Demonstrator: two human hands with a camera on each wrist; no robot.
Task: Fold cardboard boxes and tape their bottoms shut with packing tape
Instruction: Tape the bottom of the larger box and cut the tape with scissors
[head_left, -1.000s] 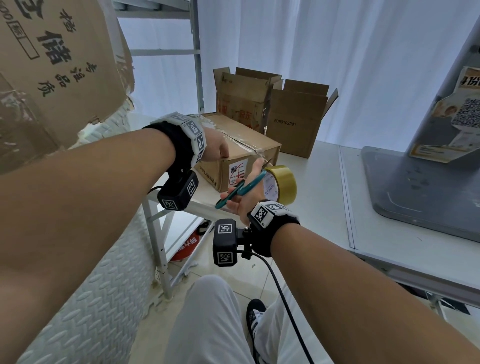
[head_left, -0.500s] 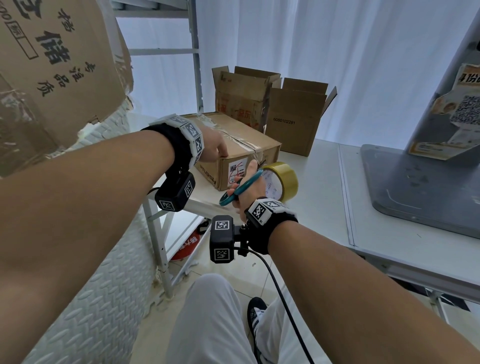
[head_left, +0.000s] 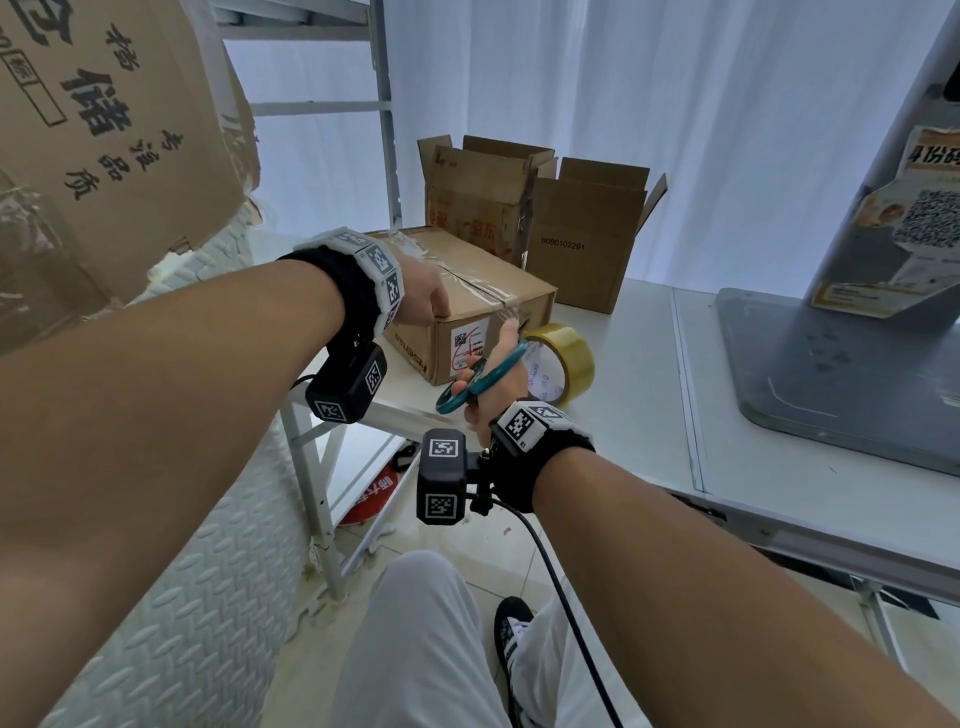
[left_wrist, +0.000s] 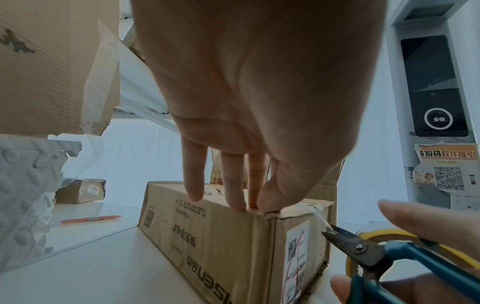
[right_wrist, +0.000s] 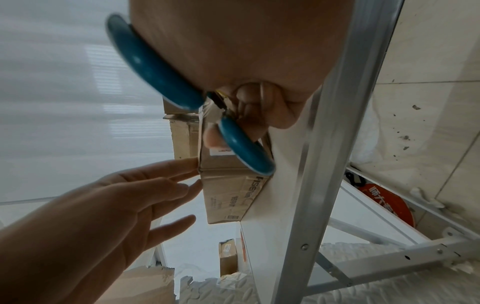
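The flat brown cardboard box (head_left: 467, 291) lies on the white bench (head_left: 649, 405), a clear tape strip (left_wrist: 320, 216) running over its top seam and down the labelled end. The left hand (left_wrist: 249, 102), fingers straight, presses the near top corner. The right hand (head_left: 493, 384) has its grip curled round the teal-handled snips (left_wrist: 363, 255), whose blade tips sit at the strip, just beside the yellow packing tape roll (head_left: 563, 364). If the strip slackens, the blades may chew rather than cut, or nick the cardboard; light pressure could let the box slide.
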